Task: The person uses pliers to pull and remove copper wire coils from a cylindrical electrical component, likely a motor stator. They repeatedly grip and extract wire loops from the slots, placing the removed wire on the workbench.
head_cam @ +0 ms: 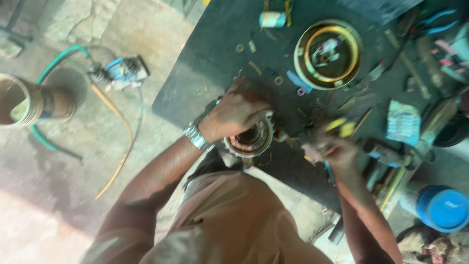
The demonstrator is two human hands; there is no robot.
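Left hand [234, 113] fingers clamped on round motor part [250, 140], right hand [337, 149] blurred, grip unclear, near yellow tool [342, 127], dark surface [210, 58]

Dull, matt dark worktop [210, 54], pretty scuffed. On it, the round ribbed metal motor part [250, 139] looks coppery inside; beyond it, the glossy brass-coloured metal ring housing [328, 54] shines. Silvery metal wristwatch [197, 137] glints beside the motor part.

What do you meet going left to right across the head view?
Brown cylinder → green hose → blue device on the floor → left hand on a round motor part → right hand → blue tub.
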